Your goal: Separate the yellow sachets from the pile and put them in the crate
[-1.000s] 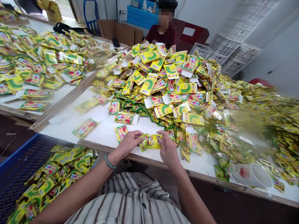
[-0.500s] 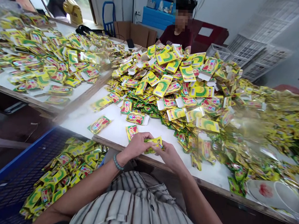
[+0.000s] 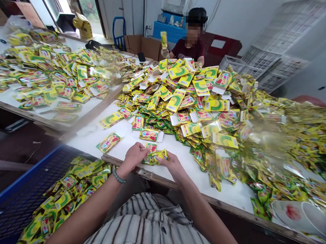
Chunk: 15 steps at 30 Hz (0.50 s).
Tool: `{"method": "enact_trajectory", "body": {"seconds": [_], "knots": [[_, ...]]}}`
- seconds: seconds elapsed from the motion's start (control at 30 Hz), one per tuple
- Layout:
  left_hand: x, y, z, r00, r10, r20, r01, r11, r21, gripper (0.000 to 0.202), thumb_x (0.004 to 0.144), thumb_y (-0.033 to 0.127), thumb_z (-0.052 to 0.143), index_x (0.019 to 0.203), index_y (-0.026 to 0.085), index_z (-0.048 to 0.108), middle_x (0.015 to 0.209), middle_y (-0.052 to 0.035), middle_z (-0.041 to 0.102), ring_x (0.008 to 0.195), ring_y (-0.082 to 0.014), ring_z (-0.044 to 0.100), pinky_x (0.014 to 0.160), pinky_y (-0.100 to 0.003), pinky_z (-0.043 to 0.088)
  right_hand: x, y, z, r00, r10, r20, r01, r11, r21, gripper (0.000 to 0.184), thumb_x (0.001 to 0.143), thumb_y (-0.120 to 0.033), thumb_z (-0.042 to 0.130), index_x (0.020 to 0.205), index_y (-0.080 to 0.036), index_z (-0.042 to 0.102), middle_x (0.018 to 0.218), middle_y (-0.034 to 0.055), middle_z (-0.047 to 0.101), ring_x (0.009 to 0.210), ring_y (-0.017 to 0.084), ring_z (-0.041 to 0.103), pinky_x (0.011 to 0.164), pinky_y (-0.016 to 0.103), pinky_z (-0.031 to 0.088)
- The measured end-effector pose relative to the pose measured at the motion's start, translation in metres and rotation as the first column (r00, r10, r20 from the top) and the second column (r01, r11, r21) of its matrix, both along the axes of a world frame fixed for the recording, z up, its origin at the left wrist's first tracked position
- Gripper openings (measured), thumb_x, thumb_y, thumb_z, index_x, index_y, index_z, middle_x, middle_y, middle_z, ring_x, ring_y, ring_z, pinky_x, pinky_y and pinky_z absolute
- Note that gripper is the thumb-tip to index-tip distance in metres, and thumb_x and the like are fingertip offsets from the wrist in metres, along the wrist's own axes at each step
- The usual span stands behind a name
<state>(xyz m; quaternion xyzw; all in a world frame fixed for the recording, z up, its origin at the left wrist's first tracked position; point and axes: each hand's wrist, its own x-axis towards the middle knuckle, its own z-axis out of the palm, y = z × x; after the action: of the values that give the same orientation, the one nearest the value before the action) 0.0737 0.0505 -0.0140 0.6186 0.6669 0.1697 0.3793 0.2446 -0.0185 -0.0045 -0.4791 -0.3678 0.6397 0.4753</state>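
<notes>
In the head view, the right hand (image 3: 175, 166) pinches a packet (image 3: 159, 157) with closed fingers over the table (image 3: 181, 155), while the left hand (image 3: 134, 156) bends its fingers at a box (image 3: 152, 147) just behind, grip unclear; the step seems pairing both, next calling for careful aligning.

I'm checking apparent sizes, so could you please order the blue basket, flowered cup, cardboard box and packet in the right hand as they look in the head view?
1. Blue basket
2. Flowered cup
3. Cardboard box
4. Packet in the right hand
The box stands farther away; true sizes are unsure.
</notes>
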Motion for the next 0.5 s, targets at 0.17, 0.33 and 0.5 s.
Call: {"method": "enact_trajectory", "body": {"seconds": [0.17, 0.33, 0.5], "knots": [[0.016, -0.007, -0.011, 0.941, -0.003, 0.338, 0.003, 1.000, 0.001, 0.040, 0.065, 0.050, 0.072, 0.082, 0.016, 0.062, 0.065, -0.0001, 0.061, 0.064, -0.0178, 0.057, 0.058, -0.026, 0.040, 0.010, -0.019, 0.001, 0.998, -0.045, 0.047, 0.043, 0.998, 0.035, 0.039, 0.071, -0.038, 0.076, 0.106, -0.023, 0.069, 0.097, 0.0028, 0.073, 0.092, 0.024, 0.066, 0.095, 0.043, 0.047], [0.029, -0.012, -0.001, 0.905, -0.173, 0.389, 0.138, 0.984, 0.116, 0.032, 0.067, 0.045, 0.071, 0.083, 0.017, 0.066, 0.069, -0.0002, 0.064, 0.069, -0.0184, 0.058, 0.060, -0.027, 0.042, 0.026, -0.029, 0.011, 0.988, -0.102, 0.117, 0.093, 0.992, 0.080, 0.034, 0.074, -0.042, 0.074, 0.100, -0.022, 0.068, 0.094, 0.0030, 0.072, 0.089, 0.023, 0.065, 0.089, 0.040, 0.049], [0.041, -0.022, 0.009, 0.794, -0.238, 0.560, 0.252, 0.966, 0.053, 0.046, 0.065, 0.043, 0.075, 0.101, 0.018, 0.062, 0.072, 0.0015, 0.065, 0.069, -0.0180, 0.060, 0.062, -0.027, 0.045, 0.049, -0.010, 0.032, 0.888, -0.326, 0.323, 0.242, 0.931, 0.275, 0.034, 0.078, -0.046, 0.068, 0.102, -0.022, 0.064, 0.094, 0.0029, 0.070, 0.087, 0.021, 0.064, 0.083, 0.034, 0.050]]}}
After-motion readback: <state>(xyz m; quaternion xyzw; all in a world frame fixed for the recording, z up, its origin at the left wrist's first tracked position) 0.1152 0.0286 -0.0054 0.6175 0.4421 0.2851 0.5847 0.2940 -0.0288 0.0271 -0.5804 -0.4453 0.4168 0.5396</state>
